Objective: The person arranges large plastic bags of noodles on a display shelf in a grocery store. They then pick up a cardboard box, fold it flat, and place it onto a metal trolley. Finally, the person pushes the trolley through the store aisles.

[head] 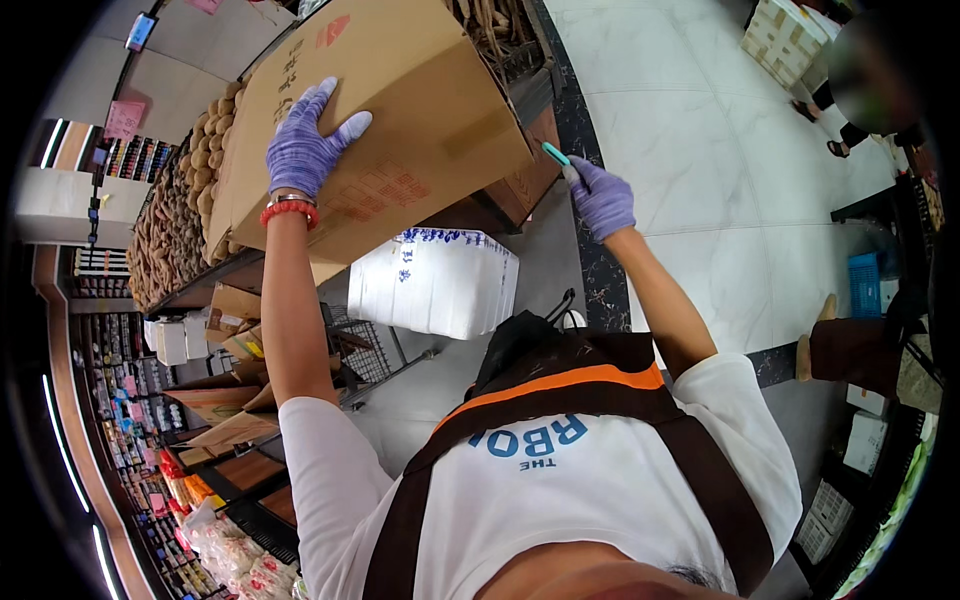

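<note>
A large brown cardboard box rests tilted over a produce stand, its side bearing red and black print. My left hand, in a purple knit glove with pale fingertips, lies on the box with fingers spread. A red bead bracelet circles that wrist. My right hand, gloved alike, grips a slim teal tool that looks like a box cutter. The tool's end is close to the box's right corner; any blade is too small to make out, and contact cannot be told.
Brown root vegetables and round tubers lie left of the box. Below it stands a white foam box, near a wire cart. Flattened cartons lean at lower left. Other people's legs show at right.
</note>
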Demonstrator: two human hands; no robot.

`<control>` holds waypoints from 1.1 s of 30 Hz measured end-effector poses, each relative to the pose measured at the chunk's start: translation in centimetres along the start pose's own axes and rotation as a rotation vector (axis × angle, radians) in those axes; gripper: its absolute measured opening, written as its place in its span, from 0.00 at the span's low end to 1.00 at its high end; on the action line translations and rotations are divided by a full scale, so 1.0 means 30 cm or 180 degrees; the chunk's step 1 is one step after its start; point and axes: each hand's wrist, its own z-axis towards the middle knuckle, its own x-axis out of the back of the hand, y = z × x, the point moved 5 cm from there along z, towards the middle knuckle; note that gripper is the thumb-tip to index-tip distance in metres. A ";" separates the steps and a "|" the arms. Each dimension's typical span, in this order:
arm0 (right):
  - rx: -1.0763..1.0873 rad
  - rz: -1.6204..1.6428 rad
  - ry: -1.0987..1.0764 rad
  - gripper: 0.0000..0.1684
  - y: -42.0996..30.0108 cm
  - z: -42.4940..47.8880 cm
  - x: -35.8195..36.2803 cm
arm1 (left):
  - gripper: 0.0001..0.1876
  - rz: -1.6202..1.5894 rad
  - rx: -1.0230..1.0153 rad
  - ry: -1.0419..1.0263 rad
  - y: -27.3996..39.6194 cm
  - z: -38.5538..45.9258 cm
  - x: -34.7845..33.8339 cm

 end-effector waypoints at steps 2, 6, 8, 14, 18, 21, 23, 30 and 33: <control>0.0190 0.0270 0.0313 0.19 -0.006 0.036 0.048 | 0.42 -0.0128 -0.0044 0.0054 0.004 -0.032 -0.009; -0.0549 0.2637 0.0326 0.19 -0.024 0.153 0.056 | 0.40 -0.0005 -0.0382 0.0370 0.031 -0.074 -0.016; -0.0127 0.1980 0.0141 0.20 -0.131 0.134 0.031 | 0.38 0.0006 -0.0481 0.0464 0.050 -0.119 0.006; 0.0738 0.1396 -0.0463 0.20 -0.339 -0.155 -0.065 | 0.42 -0.0908 0.0378 -0.0171 -0.012 -0.183 0.091; 0.1285 0.1509 -0.0631 0.18 -0.457 -0.205 -0.111 | 0.53 0.0042 0.0231 -0.0979 0.163 -0.164 0.092; 0.1442 0.1763 -0.0885 0.18 -0.459 -0.199 -0.163 | 0.58 0.0272 0.0462 -0.1387 0.176 -0.119 0.063; 0.1403 0.1981 -0.1100 0.19 -0.443 -0.188 -0.186 | 0.58 0.0249 0.0724 -0.1390 0.071 -0.093 0.016; -0.0544 0.2110 -0.1337 0.18 -0.060 0.102 -0.295 | 0.53 0.0193 0.0758 -0.1558 0.038 -0.041 0.003; -0.0940 0.2819 -0.0943 0.20 0.109 0.399 -0.362 | 0.52 0.0240 0.0748 -0.1608 0.069 -0.045 0.015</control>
